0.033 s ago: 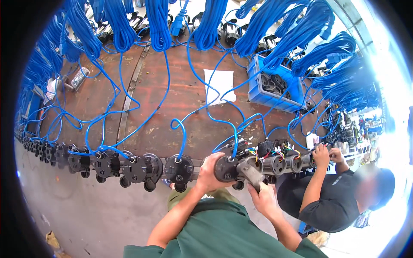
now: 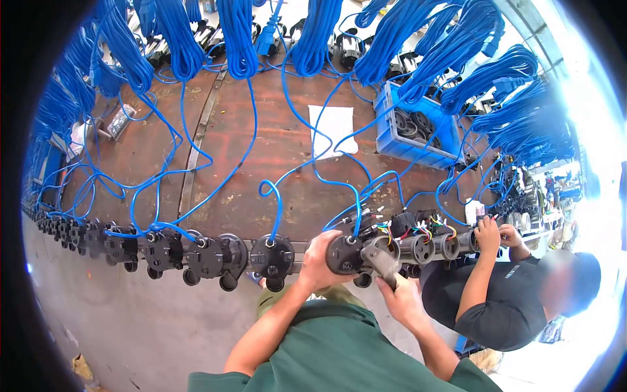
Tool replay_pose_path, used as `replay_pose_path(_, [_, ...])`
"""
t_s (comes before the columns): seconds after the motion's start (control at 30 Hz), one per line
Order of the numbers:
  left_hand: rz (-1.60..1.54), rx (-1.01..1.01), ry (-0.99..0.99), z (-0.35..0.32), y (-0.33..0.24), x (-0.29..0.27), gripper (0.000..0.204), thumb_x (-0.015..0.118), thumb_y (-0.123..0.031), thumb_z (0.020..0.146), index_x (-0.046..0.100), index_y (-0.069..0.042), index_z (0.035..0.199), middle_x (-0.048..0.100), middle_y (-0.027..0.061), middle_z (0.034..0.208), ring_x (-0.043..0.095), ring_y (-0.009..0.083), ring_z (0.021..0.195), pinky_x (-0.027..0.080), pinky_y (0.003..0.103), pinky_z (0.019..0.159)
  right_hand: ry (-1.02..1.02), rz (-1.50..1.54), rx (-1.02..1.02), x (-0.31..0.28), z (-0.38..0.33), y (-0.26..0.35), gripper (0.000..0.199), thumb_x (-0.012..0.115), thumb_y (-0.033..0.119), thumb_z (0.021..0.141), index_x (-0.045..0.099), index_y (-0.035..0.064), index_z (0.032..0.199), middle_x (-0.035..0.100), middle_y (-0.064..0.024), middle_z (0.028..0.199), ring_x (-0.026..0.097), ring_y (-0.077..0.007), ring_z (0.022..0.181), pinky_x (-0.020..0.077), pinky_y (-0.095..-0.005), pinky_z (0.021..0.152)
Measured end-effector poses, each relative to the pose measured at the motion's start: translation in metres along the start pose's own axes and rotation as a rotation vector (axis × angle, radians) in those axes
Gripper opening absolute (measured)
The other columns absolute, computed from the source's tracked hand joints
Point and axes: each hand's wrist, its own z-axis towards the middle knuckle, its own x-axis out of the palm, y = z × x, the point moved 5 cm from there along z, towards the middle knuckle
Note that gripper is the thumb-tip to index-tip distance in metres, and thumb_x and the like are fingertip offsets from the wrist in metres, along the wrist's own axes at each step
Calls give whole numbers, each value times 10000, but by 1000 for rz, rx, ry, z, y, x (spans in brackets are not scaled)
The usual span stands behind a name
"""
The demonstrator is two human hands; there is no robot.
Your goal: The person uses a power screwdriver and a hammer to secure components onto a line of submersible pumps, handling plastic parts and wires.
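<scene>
Toward the lower middle, my left hand (image 2: 318,262) is wrapped round the left side of a black round socket housing (image 2: 343,255). A blue cord (image 2: 357,222) comes out of the top of this housing. My right hand (image 2: 403,302) grips the handle of a grey pistol-shaped power tool (image 2: 383,261). The tool's head is against or close to the housing's right side; its tip is hidden. Left of my left hand, another black round housing (image 2: 272,256) with a blue cord sits in the row. Right of the tool, an open grey-black housing (image 2: 417,249) shows coloured wires.
A brown worktable (image 2: 261,189) lies ahead, crossed by blue cords. On it are a white sheet (image 2: 332,130) and a blue crate (image 2: 418,147) of black round parts. Bundled blue cables (image 2: 313,39) hang along the far side. A co-worker (image 2: 516,294) stands close at my right.
</scene>
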Motion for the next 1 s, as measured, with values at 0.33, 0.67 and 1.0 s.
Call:
replay_pose_path(0.33, [84,115,56,-5,17,4,993,1000,-295,521,576,-74,1391,642,175,1342,632,379,1247,499,482,1089,96,3,-179,10,8,62,287,658,254,1024,678,6,1167,735,-226,889,721,-413,830,567,-464,772])
replay_pose_path(0.67, [53,51,27,-4,-11,-2,1005,1020,-280,542,542,-53,1396,634,153,1299,676,321,1174,547,429,1032,131,372,-53,-54,-3,57,320,617,266,1049,679,-7,1203,710,-213,896,637,-316,716,534,-391,761])
replay_pose_path(1.0, [119,32,-30,-5,-10,1,1040,1035,-319,519,538,-36,1388,677,168,1254,693,312,1156,546,436,1031,230,406,97,-23,2,-20,355,636,338,1070,659,-17,1069,584,-59,737,493,-146,715,443,-354,653])
